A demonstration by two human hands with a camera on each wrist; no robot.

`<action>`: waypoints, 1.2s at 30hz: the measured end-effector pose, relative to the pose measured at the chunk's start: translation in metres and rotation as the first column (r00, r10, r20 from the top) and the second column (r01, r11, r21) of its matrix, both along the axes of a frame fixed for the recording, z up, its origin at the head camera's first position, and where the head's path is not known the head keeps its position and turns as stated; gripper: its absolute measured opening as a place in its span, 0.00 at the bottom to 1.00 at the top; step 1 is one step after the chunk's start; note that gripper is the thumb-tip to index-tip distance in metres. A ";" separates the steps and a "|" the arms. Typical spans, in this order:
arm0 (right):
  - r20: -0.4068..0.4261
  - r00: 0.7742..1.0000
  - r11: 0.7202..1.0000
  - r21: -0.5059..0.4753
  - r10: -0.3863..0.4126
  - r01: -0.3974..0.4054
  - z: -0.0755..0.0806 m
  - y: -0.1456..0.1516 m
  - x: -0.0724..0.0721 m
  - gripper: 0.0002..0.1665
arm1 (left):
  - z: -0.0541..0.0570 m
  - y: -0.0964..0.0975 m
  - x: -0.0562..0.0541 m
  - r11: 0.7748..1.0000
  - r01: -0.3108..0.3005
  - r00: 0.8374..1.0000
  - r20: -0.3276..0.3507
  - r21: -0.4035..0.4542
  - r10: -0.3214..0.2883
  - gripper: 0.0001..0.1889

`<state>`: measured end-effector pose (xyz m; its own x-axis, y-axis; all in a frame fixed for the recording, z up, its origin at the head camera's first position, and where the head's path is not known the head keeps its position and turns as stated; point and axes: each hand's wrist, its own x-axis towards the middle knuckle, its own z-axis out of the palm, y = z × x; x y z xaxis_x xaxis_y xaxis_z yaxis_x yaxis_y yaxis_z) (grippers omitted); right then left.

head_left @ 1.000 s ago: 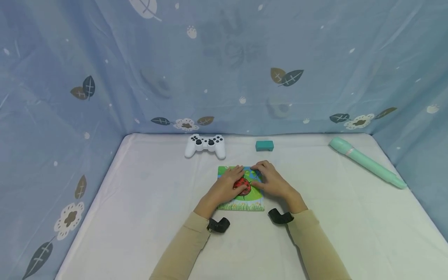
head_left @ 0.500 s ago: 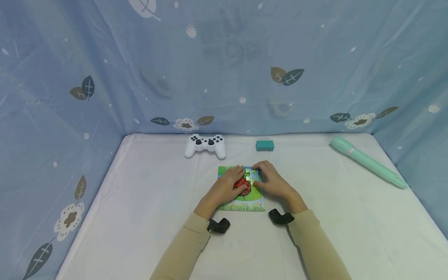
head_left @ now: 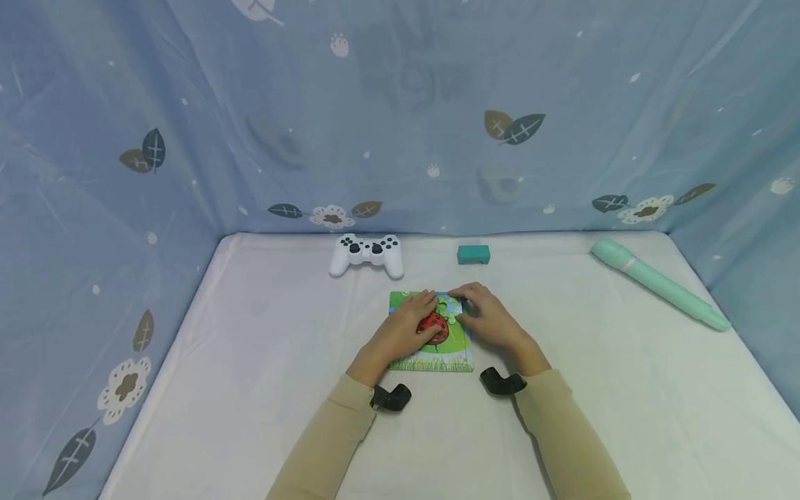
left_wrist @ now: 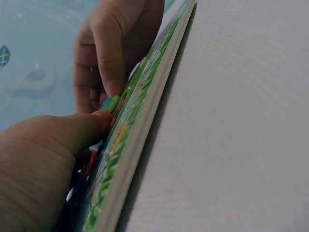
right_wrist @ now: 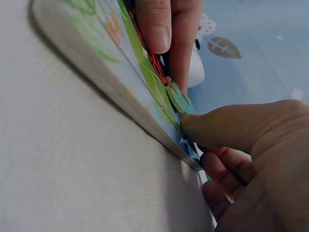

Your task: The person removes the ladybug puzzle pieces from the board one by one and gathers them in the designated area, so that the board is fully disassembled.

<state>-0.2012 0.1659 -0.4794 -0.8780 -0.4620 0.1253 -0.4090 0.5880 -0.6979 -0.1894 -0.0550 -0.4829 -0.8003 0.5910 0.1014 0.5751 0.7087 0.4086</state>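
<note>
A square ladybug jigsaw puzzle [head_left: 437, 362] lies flat on the white-covered table, its grassy edge toward me. My left hand [head_left: 403, 333] rests on its left part, fingers stretched over the picture and thumb near the red ladybug [head_left: 436, 329]. At the upper right, my right hand [head_left: 490, 319] pinches a green-and-blue puzzle piece [right_wrist: 177, 99] between thumb and fingers. That piece stands slightly raised and tilted from the board in the right wrist view. Both thumbs come close to the puzzle's surface, and the left palm hides part of the picture.
Behind the puzzle lie a white game controller [head_left: 367, 255] and a small teal block [head_left: 473, 255]. To the right is a long mint-green wand-shaped thing [head_left: 659, 283]. Blue patterned cloth [head_left: 400, 139] walls in the table [head_left: 250, 389] at the back and sides.
At the upper right of the puzzle, the piece under my right hand has tilted and caught the light. My right thumb has shifted slightly right; my left hand has stayed in place.
</note>
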 end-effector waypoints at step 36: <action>0.115 0.956 0.958 0.130 -0.269 0.254 0.027 0.169 0.020 0.26 | -0.003 -0.001 0.000 1.000 0.004 1.000 0.006 0.013 -0.004 0.31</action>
<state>-0.1809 0.3352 -0.4525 -0.9752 -0.2183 -0.0374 -0.1405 0.7400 -0.6578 -0.1895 -0.0560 -0.4862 -0.7987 0.5927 0.1041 0.5753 0.7011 0.4213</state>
